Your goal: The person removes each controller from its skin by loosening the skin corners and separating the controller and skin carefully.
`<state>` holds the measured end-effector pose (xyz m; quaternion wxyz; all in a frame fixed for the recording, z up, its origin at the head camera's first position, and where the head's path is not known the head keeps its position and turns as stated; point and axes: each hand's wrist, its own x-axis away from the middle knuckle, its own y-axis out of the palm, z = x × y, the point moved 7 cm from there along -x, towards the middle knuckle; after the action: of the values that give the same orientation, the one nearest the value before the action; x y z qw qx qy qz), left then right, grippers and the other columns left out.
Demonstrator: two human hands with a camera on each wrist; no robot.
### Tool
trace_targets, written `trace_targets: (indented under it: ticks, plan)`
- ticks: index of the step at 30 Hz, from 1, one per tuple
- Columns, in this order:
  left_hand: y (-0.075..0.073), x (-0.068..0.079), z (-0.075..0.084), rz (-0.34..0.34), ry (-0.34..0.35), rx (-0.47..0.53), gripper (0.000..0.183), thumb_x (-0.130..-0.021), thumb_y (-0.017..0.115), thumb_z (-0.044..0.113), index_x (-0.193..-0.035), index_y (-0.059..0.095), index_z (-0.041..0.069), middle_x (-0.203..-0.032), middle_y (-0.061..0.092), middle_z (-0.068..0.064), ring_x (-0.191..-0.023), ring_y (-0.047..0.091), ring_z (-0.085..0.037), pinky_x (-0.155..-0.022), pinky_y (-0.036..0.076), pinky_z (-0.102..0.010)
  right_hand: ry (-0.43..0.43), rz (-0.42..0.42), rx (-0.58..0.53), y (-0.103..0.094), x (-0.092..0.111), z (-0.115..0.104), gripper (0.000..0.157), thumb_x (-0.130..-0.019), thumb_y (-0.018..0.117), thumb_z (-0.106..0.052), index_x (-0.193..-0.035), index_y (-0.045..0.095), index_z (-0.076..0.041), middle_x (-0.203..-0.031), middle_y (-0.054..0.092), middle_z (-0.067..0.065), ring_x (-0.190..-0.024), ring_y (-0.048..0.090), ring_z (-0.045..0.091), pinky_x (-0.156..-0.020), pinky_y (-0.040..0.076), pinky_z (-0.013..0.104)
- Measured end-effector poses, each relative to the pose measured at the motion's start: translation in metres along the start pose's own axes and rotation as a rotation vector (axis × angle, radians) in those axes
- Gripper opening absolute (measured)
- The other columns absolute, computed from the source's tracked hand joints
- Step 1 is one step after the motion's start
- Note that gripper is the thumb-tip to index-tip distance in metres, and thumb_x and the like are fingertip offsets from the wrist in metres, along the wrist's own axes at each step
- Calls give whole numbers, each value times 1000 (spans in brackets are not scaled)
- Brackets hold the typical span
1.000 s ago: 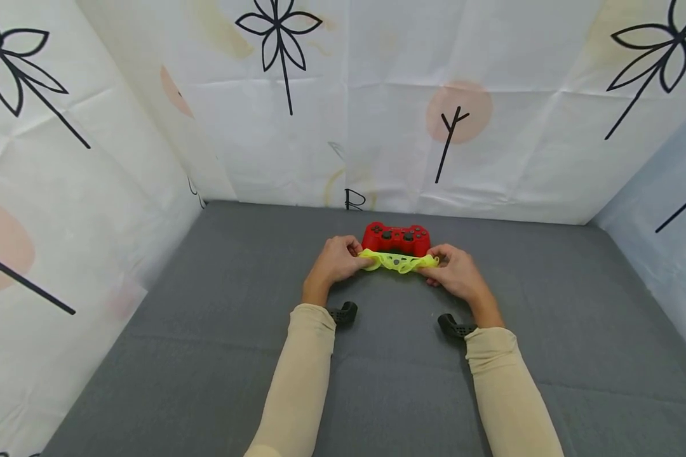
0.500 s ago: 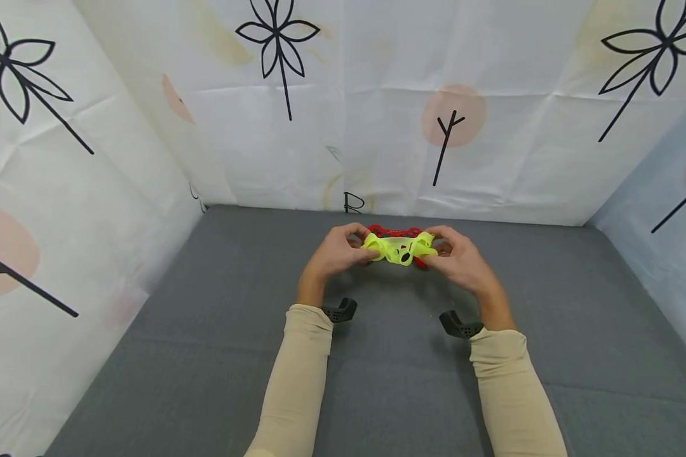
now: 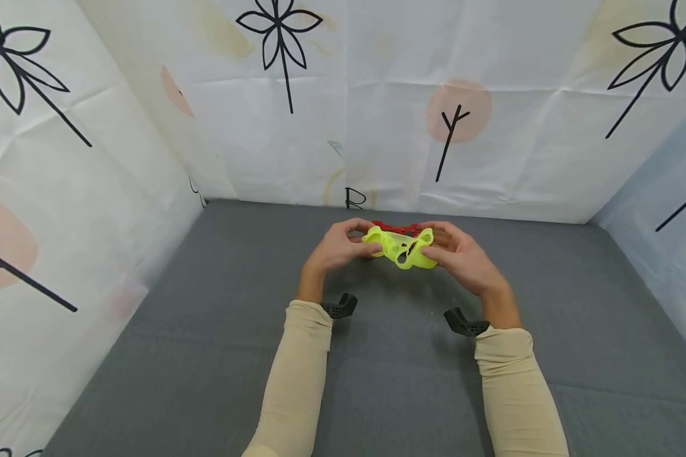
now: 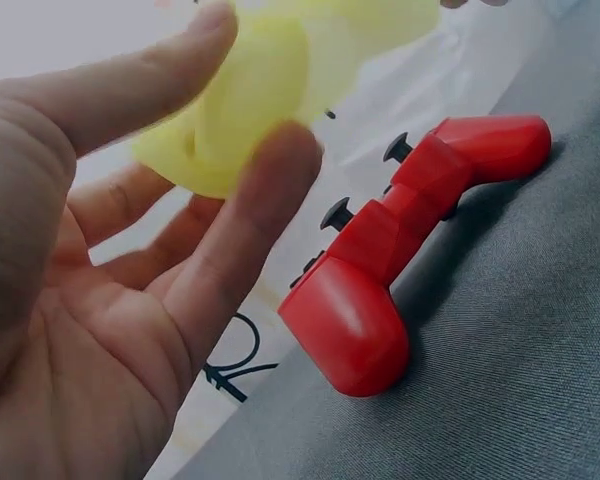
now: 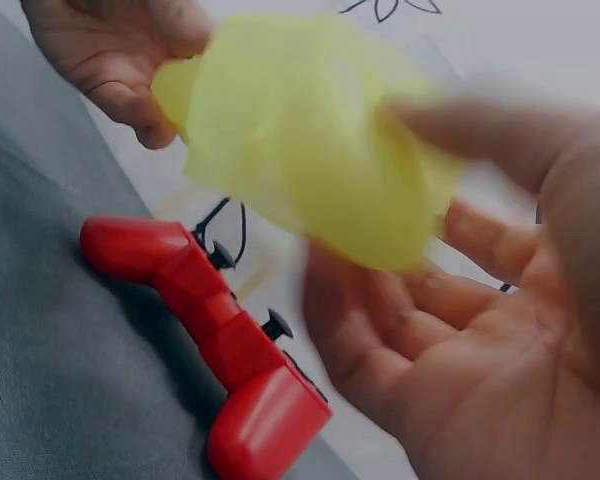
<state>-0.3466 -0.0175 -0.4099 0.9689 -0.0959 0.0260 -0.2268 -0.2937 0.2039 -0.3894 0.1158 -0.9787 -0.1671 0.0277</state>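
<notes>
Between both hands, a yellow-green silicone controller cover (image 3: 403,247) is held up off the table, its cut-out holes showing in the head view. My left hand (image 3: 341,244) pinches the cover's left end between thumb and fingers. At the opposite end, my right hand (image 3: 465,257) grips the cover with thumb and fingers; in the right wrist view that hand is blurred. Behind and below the cover, a red game controller (image 4: 380,250) lies on the table with its black thumbsticks upward. Both wrist views show it apart from the hands. The cover hides much of it in the head view.
A grey cloth-covered table (image 3: 394,368) spreads out around the arms. White fabric walls (image 3: 389,127) with flower and tree drawings enclose it at the back and sides. A black wrist mount (image 3: 341,306) sits on the left wrist, another (image 3: 465,324) on the right.
The cover has been lifted from the table in front of the controller, now blocking more of it. Both hands rose with it, and its holes have turned into sight.
</notes>
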Motion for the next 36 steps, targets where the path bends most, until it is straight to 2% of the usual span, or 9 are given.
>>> trace_targets:
  ticks: [3, 5, 12, 19, 23, 28, 33, 36]
  plan:
    - [-1, 0, 2, 3, 15, 28, 33, -93, 75, 18, -122, 65, 4, -122, 65, -12, -96, 72, -16, -91, 60, -47, -3, 24, -2, -3, 0, -1, 51, -101, 64, -16, -146, 43, -5, -128, 60, -5, -106, 67, 3, -83, 55, 21]
    - [-2, 1, 2, 12, 25, 28, 29, -95, 72, 20, -120, 67, 5, -117, 67, -11, -93, 71, -15, -89, 60, -48, -3, 34, 4, -4, 0, -1, 54, -101, 65, -14, -148, 42, -3, -124, 62, -9, -104, 68, 2, -82, 55, 20]
    - [-11, 2, 1, 59, 37, 0, 28, -100, 67, 30, -117, 71, 8, -107, 70, -7, -91, 69, -17, -97, 55, -55, -8, 117, 1, -15, 2, -1, 57, -99, 67, -12, -150, 42, -3, -118, 65, -9, -85, 65, 4, -80, 54, 18]
    - [-10, 0, 1, 30, 29, -2, 32, -105, 58, 28, -118, 70, 2, -106, 68, -5, -94, 66, -14, -98, 56, -42, -54, 141, 67, -18, 2, -2, 54, -98, 67, -6, -147, 45, -1, -127, 55, 2, -80, 60, 3, -76, 53, 16]
    - [-7, 0, 2, 22, 20, 15, 34, -107, 54, 30, -109, 70, -1, -96, 64, 0, -91, 63, -12, -98, 54, -43, -57, 138, 140, -17, 2, -3, 51, -97, 66, -3, -146, 48, -3, -125, 50, 7, -76, 58, 3, -70, 50, 18]
    - [-4, -1, 3, 7, 17, 45, 34, -108, 51, 32, -94, 68, 7, -86, 59, 4, -85, 59, -12, -91, 51, -39, -47, 136, 221, -14, 2, -7, 50, -97, 64, -3, -145, 51, -6, -128, 50, 15, -73, 54, 5, -66, 46, 23]
    - [1, -1, 4, -23, 3, 19, 43, -109, 46, 39, -78, 59, 12, -75, 50, 2, -75, 49, -18, -83, 43, -39, -21, 108, 237, -9, 0, -6, 50, -96, 63, -2, -145, 52, -7, -129, 53, 14, -76, 55, 9, -68, 47, 24]
    - [3, -3, 4, -12, -10, -14, 42, -108, 46, 44, -82, 60, 14, -78, 52, 2, -79, 51, -16, -84, 45, -37, 2, 73, 246, -5, -1, -4, 50, -97, 61, -4, -146, 51, -9, -136, 54, 13, -86, 59, 12, -72, 50, 25]
